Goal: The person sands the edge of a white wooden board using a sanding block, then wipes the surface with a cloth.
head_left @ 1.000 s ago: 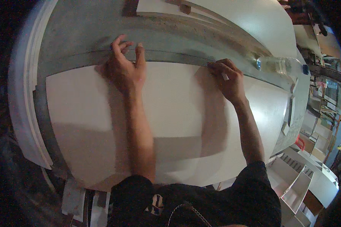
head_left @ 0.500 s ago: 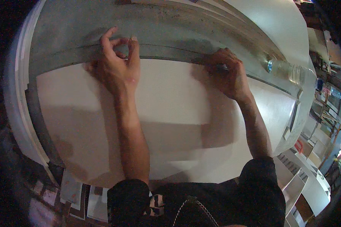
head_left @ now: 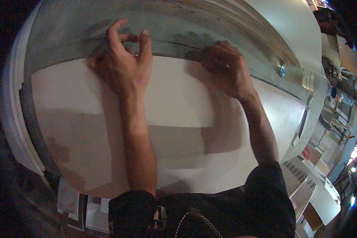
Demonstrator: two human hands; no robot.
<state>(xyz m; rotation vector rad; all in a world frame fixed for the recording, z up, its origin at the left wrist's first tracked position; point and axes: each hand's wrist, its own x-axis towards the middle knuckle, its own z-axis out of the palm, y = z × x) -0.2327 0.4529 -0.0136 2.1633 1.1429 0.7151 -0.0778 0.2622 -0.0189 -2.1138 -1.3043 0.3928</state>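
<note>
A large pale board (head_left: 174, 95) lies across the work surface in front of me, its far edge against a grey-green surface (head_left: 75, 27). My left hand (head_left: 127, 59) rests over that far edge. Its fingers are apart, with the thumb and one finger pointing up and nothing seen between them. Farther right, my right hand (head_left: 228, 67) is closed at the same edge. A small glint shows within its fist, but the thing gripped is mostly hidden and blurred. Shadows of both arms fall over the board.
A clear plastic bottle (head_left: 307, 81) lies on its side at the right. Long strips (head_left: 261, 29) run along the back, and a pale edging (head_left: 18, 95) borders the left. White panels and boxes (head_left: 305, 190) stand low at the right.
My right hand has moved a little left along the board's far edge, still closed. The left hand stays nearly in place, its thumb and finger slightly wider apart. The view has shifted slightly.
</note>
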